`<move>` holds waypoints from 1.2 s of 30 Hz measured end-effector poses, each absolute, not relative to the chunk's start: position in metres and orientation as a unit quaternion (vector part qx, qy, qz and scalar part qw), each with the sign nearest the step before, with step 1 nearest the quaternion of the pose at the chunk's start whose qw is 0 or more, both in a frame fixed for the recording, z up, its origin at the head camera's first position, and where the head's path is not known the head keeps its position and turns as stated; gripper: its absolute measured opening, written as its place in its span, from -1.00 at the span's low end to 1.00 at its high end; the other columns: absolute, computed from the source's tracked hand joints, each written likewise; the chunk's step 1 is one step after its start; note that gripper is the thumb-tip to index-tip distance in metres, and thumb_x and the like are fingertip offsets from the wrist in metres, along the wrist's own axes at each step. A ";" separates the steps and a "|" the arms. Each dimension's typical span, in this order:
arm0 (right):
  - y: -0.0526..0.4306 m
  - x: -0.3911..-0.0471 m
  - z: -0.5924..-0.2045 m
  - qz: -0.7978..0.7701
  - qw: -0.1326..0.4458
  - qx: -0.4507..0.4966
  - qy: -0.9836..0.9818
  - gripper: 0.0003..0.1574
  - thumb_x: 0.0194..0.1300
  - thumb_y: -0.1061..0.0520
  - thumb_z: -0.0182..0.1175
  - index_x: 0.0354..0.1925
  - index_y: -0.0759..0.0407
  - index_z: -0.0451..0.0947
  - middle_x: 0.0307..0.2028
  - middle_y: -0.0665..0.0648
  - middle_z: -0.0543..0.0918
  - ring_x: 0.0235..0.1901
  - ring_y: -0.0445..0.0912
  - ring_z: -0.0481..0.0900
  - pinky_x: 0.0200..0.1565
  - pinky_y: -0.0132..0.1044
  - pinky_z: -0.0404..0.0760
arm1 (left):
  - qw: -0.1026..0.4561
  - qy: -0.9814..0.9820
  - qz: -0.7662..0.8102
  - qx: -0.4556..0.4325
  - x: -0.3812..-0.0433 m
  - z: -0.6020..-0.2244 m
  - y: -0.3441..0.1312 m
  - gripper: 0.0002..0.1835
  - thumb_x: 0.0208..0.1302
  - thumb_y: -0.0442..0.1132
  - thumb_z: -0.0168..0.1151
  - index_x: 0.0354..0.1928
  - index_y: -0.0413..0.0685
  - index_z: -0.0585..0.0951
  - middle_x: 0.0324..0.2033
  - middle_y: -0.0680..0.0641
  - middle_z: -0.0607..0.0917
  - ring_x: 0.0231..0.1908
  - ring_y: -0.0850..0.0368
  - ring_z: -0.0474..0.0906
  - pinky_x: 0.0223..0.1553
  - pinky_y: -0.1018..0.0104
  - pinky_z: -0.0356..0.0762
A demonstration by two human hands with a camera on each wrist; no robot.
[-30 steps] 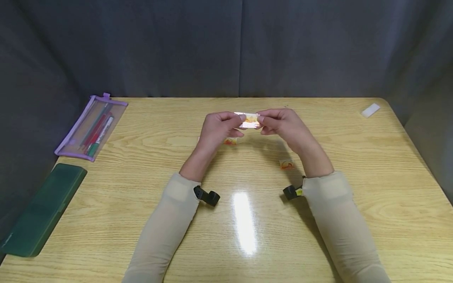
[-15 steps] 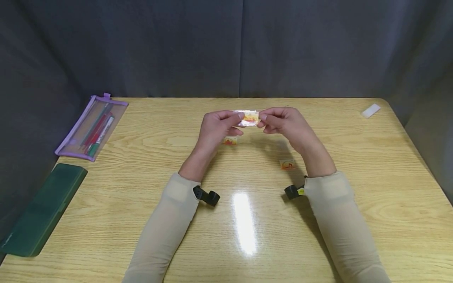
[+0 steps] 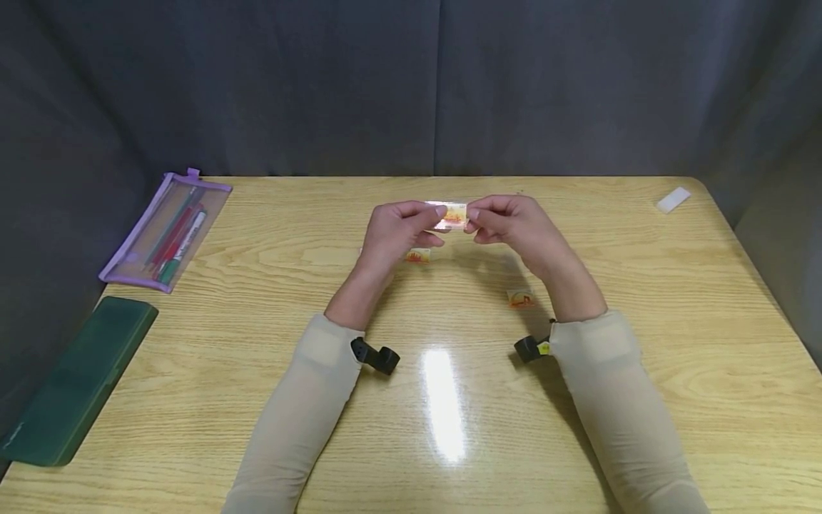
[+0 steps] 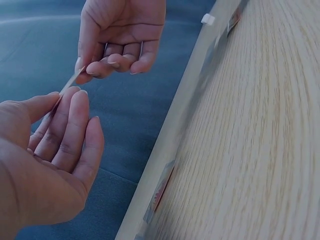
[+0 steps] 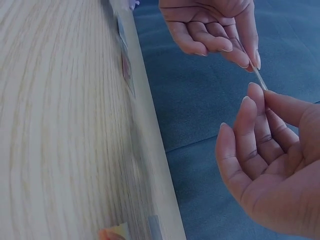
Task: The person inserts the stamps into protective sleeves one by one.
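Note:
In the head view a small stamp-like card [image 3: 456, 215] with a yellow and orange picture is held up above the far part of the table. Its surface shines. My left hand [image 3: 393, 232] pinches the left end, thumb on top; my right hand [image 3: 514, 228] pinches the right edge. Both wrist views show the card [image 4: 71, 84] nearly edge-on between thumbs and fingers. Below my left hand a similar card [image 3: 419, 255] lies on the table, partly hidden by the hand. Another card [image 3: 520, 298] lies near my right wrist.
On the wooden table [image 3: 385, 442], a purple-edged mesh pouch [image 3: 168, 232] with pens inside lies at the far left. A dark green case [image 3: 80, 382] is in front of it. A small white block [image 3: 673, 200] sits at the far right. Dark curtains [image 3: 321, 86] hang behind.
My right hand shifted slightly right half a second ago, then came back left. The glare on the held card is weaker than a second ago, so its picture shows more clearly.

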State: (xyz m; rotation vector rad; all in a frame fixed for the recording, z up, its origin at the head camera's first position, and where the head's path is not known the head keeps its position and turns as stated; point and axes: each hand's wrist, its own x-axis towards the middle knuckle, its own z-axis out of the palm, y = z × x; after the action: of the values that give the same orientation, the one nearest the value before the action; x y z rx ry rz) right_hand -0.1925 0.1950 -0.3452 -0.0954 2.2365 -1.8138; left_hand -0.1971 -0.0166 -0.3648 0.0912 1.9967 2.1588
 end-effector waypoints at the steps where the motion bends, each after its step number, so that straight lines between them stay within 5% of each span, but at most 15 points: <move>1: 0.195 -0.193 -0.346 -0.624 0.127 -0.032 0.770 -0.74 0.50 0.13 0.17 -0.01 0.28 0.65 -0.37 -0.08 0.72 -0.33 -0.17 0.67 -0.12 -0.39 0.69 | 0.099 0.675 0.730 0.032 -0.197 -0.365 -0.017 -0.70 0.35 -0.18 0.37 -0.05 -0.28 0.73 -0.22 -0.14 0.74 -0.52 0.21 0.74 -0.26 0.31 0.75; 28: 0.193 -0.193 -0.346 -0.625 0.129 -0.027 0.769 -0.69 0.50 0.21 0.12 0.07 0.39 0.59 -0.35 -0.05 0.71 -0.31 -0.16 0.68 -0.17 -0.41 0.69 | 0.103 0.667 0.737 0.039 -0.196 -0.366 -0.014 -0.74 0.36 -0.20 0.36 -0.15 -0.32 0.72 -0.27 -0.24 0.77 -0.55 0.23 0.73 -0.28 0.32 0.75; 36: 0.193 -0.193 -0.347 -0.622 0.127 -0.030 0.772 -0.69 0.51 0.19 0.13 0.06 0.39 0.59 -0.33 -0.07 0.71 -0.34 -0.20 0.67 -0.16 -0.41 0.69 | 0.106 0.671 0.733 0.034 -0.196 -0.366 -0.014 -0.73 0.36 -0.18 0.36 -0.14 -0.31 0.72 -0.35 -0.09 0.75 -0.55 0.24 0.73 -0.29 0.35 0.74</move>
State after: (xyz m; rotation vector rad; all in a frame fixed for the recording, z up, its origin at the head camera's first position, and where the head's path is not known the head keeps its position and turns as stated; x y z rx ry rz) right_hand -0.1930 0.1934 -0.3469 -0.0870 2.2469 -1.8092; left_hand -0.1964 -0.0139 -0.3655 0.0992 1.9766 2.1595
